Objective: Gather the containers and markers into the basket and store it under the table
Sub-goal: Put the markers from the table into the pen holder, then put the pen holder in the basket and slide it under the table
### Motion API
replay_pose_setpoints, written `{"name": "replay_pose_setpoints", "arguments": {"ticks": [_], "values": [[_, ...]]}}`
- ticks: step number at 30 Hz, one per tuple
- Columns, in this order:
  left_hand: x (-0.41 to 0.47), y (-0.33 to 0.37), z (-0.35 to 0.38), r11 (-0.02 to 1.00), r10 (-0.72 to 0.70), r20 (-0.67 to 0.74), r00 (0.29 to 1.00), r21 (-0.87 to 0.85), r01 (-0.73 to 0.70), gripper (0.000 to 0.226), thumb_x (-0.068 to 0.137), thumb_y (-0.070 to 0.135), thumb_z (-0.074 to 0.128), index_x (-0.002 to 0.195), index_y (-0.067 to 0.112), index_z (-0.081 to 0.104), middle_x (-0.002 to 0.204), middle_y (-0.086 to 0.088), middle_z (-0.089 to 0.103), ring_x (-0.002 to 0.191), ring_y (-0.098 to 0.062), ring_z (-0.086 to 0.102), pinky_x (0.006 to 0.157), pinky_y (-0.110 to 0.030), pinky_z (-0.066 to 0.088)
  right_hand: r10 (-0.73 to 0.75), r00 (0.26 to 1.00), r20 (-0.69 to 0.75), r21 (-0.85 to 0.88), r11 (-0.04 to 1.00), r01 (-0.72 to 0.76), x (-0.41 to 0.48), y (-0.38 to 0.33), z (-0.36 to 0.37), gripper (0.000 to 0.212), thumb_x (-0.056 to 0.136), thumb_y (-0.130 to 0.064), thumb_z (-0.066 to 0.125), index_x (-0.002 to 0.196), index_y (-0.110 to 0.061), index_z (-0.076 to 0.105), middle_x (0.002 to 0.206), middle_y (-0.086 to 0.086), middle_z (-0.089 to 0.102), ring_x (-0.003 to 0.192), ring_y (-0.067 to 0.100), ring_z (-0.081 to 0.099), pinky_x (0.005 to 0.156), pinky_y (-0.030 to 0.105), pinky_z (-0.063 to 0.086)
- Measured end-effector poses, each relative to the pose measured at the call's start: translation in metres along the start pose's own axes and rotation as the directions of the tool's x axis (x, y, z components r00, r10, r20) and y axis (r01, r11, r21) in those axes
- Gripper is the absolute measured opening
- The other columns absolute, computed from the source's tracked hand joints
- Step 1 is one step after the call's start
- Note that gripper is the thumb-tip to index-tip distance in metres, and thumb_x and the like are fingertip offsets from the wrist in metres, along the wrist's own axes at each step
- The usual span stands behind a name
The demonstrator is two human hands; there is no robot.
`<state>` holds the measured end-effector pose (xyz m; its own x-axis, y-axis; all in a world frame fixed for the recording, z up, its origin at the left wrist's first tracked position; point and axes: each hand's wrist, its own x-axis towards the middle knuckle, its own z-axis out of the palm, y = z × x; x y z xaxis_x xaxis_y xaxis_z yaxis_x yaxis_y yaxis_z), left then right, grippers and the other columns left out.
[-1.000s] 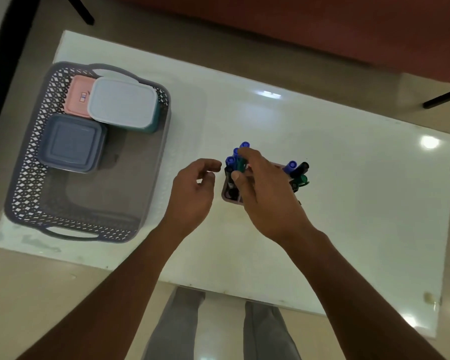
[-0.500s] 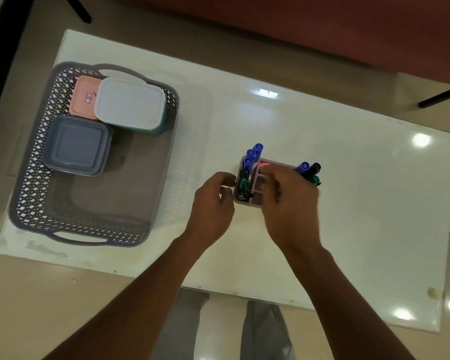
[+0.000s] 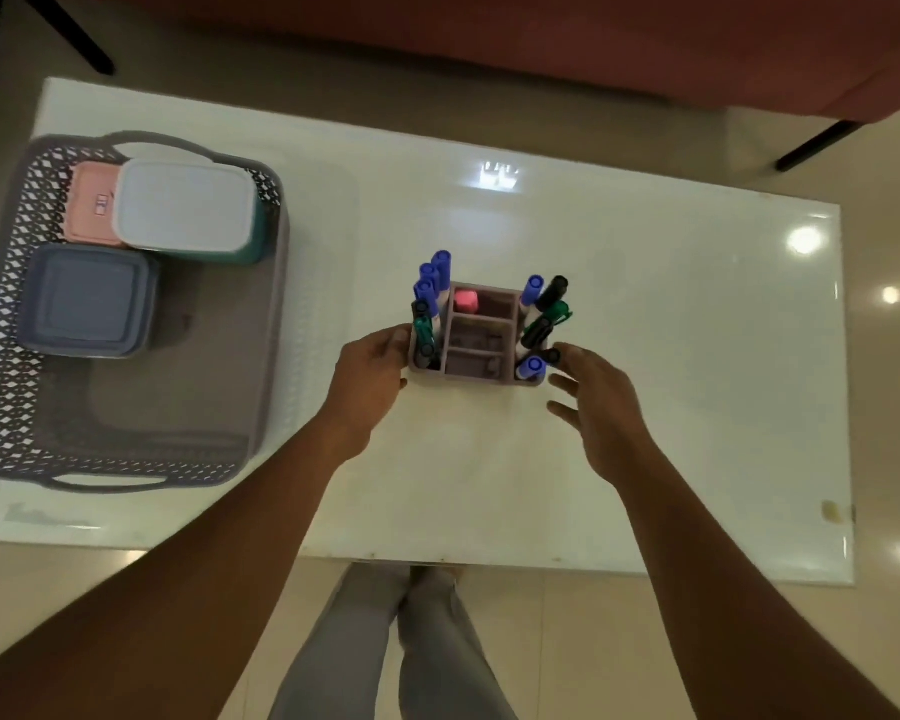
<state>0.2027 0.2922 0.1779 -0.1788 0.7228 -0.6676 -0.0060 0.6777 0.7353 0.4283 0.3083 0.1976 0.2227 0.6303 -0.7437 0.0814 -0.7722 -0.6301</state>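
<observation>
A mauve marker holder [image 3: 471,367] stands mid-table, with blue, green and black markers upright in its left [image 3: 431,288] and right [image 3: 540,309] compartments and a pink block [image 3: 466,299] in a back cell. My left hand [image 3: 370,374] grips the holder's left end between thumb and fingers. My right hand [image 3: 601,407] hovers just beside its right end, fingers spread. The grey lattice basket [image 3: 107,481] sits at the table's left and holds a white-lidded teal container [image 3: 185,210], a pink one [image 3: 92,205] and a blue-grey one [image 3: 87,298].
The white glossy table [image 3: 671,330] has bare surface to the right and in front of the holder. A red sofa [image 3: 541,44] with black legs stands beyond the far edge. My legs [image 3: 385,641] show below the near edge.
My right hand has come off the markers and the holder's top and moved out to its right side. My left hand has closed in onto the holder's left end.
</observation>
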Motion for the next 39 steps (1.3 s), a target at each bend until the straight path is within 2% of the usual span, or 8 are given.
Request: {"name": "replay_pose_setpoints", "arguments": {"ticks": [3, 10, 14, 20, 24, 28, 33, 39], "values": [[-0.001, -0.002, 0.004, 0.998, -0.031, -0.012, 0.999, -0.059, 0.031, 0.031, 0.102, 0.025, 0.046, 0.127, 0.016, 0.063, 0.119, -0.003, 0.069, 0.110, -0.017, 0.064, 0.098, -0.039, 0.053, -0.020, 0.994, 0.110, 0.057, 0.998, 0.014, -0.004, 0.004, 0.010, 0.028, 0.099, -0.029, 0.050, 0.120, -0.019, 0.067, 0.116, -0.002, 0.071, 0.113, 0.016, 0.063, 0.097, 0.043, 0.050], [-0.012, 0.005, 0.003, 0.988, -0.014, -0.076, 0.997, -0.151, 0.003, 0.023, 0.100, 0.019, 0.052, 0.113, 0.016, 0.071, 0.098, 0.005, 0.072, 0.097, -0.017, 0.068, 0.086, -0.027, 0.057, -0.090, 0.995, 0.033, 0.077, 0.993, 0.087, -0.024, 0.009, 0.018, 0.029, 0.100, -0.022, 0.050, 0.123, -0.015, 0.067, 0.106, -0.005, 0.073, 0.107, 0.020, 0.067, 0.098, 0.037, 0.052], [-0.030, 0.014, -0.022, 0.984, 0.047, -0.055, 0.997, -0.169, -0.056, 0.021, 0.099, 0.020, 0.055, 0.106, 0.020, 0.074, 0.102, 0.000, 0.075, 0.100, -0.027, 0.070, 0.088, -0.033, 0.058, -0.162, 0.987, -0.015, 0.082, 0.983, 0.163, -0.048, -0.006, 0.030, 0.028, 0.099, -0.018, 0.050, 0.118, -0.013, 0.069, 0.107, 0.000, 0.074, 0.108, 0.026, 0.067, 0.095, 0.033, 0.054], [-0.073, 0.037, -0.101, 0.949, 0.118, -0.109, 0.987, -0.281, -0.144, 0.018, 0.097, 0.021, 0.057, 0.099, 0.019, 0.074, 0.096, -0.005, 0.075, 0.091, -0.023, 0.068, 0.094, -0.040, 0.055, -0.317, 0.944, 0.089, -0.019, 0.947, 0.320, -0.109, -0.033, 0.087, 0.030, 0.101, -0.015, 0.044, 0.109, -0.021, 0.073, 0.100, -0.007, 0.076, 0.101, 0.013, 0.069, 0.092, 0.025, 0.053], [-0.091, 0.041, -0.172, 0.941, 0.155, -0.112, 0.982, -0.286, -0.181, 0.021, 0.092, 0.021, 0.062, 0.109, 0.017, 0.073, 0.102, -0.004, 0.077, 0.102, -0.024, 0.070, 0.092, -0.039, 0.056, -0.378, 0.914, 0.144, -0.002, 0.924, 0.383, -0.141, -0.037, 0.141, 0.031, 0.102, -0.014, 0.044, 0.110, -0.025, 0.072, 0.099, -0.015, 0.076, 0.101, 0.005, 0.069, 0.083, 0.012, 0.054], [-0.094, 0.023, -0.252, 0.963, 0.134, -0.129, 0.983, -0.219, -0.160, 0.020, 0.093, 0.014, 0.061, 0.108, 0.019, 0.073, 0.099, -0.004, 0.077, 0.100, -0.022, 0.071, 0.090, -0.039, 0.057, -0.362, 0.907, 0.215, -0.026, 0.927, 0.375, -0.164, -0.019, 0.210, 0.029, 0.102, -0.011, 0.046, 0.120, -0.010, 0.069, 0.107, -0.002, 0.076, 0.105, 0.013, 0.069, 0.094, 0.026, 0.054], [-0.084, -0.008, -0.311, 0.988, 0.082, -0.103, 0.991, -0.125, -0.095, 0.024, 0.093, 0.005, 0.060, 0.106, 0.019, 0.074, 0.092, 0.001, 0.078, 0.085, -0.013, 0.072, 0.081, -0.028, 0.058, -0.329, 0.919, 0.218, -0.185, 0.911, 0.370, -0.173, 0.021, 0.262, 0.031, 0.101, -0.013, 0.049, 0.118, -0.028, 0.071, 0.097, -0.004, 0.077, 0.096, 0.027, 0.070, 0.093, 0.054, 0.053], [-0.062, -0.047, -0.340, 0.986, -0.045, -0.053, 0.998, 0.156, 0.053, 0.032, 0.090, -0.001, 0.061, 0.115, 0.015, 0.072, 0.098, -0.002, 0.077, 0.089, -0.018, 0.072, 0.088, -0.040, 0.057, -0.234, 0.955, 0.183, -0.251, 0.928, 0.275, -0.175, 0.061, 0.300, 0.048, 0.097, -0.004, 0.054, 0.103, -0.050, 0.067, 0.095, -0.007, 0.077, 0.094, 0.027, 0.071, 0.090, 0.052, 0.055]]}}
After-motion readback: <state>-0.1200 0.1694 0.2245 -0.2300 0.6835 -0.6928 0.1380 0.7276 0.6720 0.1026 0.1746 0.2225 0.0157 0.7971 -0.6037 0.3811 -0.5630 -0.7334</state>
